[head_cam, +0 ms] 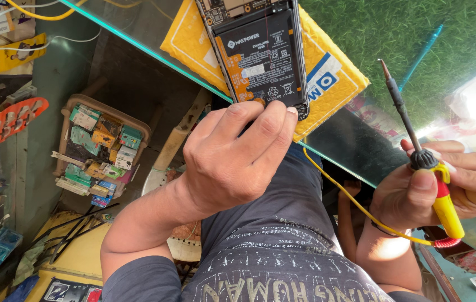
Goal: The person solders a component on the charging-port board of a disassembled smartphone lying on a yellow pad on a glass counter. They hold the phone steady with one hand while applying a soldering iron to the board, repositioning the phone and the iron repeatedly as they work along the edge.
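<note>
My left hand (235,156) grips the lower end of an opened phone (257,53), its back cover off so the black battery and circuit board show. The phone rests over a yellow padded envelope (333,81) on a glass counter top (137,33). My right hand (444,184) holds a soldering iron (422,159) with a yellow and red handle, its thin metal tip pointing up, apart from the phone. A yellow cord (355,204) runs from the handle's base past my wrist.
Green artificial turf (405,33) lies under the glass at the upper right. Below the counter at left stands a basket of small boxes (101,148). Packaged goods hang at the far left (3,120). A turquoise pen-like tool (425,50) lies on the turf.
</note>
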{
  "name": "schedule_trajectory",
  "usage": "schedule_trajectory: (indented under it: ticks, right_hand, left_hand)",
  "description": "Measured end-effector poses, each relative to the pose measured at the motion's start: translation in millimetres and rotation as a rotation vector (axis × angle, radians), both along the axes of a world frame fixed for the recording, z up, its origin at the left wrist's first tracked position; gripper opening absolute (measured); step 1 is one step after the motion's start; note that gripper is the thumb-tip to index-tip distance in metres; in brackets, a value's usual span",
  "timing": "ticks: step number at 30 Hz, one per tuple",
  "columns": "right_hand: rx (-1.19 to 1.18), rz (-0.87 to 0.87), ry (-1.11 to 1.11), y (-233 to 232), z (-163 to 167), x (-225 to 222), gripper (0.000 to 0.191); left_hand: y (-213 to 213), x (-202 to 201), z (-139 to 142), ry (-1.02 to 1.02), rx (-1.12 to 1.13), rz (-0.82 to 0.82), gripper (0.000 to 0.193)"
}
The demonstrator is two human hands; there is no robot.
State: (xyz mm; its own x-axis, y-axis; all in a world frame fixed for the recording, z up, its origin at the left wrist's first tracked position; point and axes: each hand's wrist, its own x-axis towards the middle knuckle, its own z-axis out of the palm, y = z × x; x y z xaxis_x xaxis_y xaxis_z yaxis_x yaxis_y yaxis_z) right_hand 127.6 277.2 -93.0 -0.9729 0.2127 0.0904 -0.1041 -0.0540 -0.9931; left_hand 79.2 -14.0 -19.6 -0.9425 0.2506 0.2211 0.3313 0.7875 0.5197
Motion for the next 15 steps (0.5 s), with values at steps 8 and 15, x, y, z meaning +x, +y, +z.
schedule_trajectory:
  ticks: [8, 15]
  right_hand:
    - [0.039, 0.015, 0.009, -1.0, 0.5, -0.8, 0.035]
    - [0.035, -0.006, 0.003, -6.3, 4.1, -1.8, 0.037]
  left_hand:
    - [-0.4, -0.3, 0.0, 0.003, -0.002, -0.002, 0.021]
    - [-0.3, 0.0, -0.1, 0.003, 0.007, -0.001, 0.021]
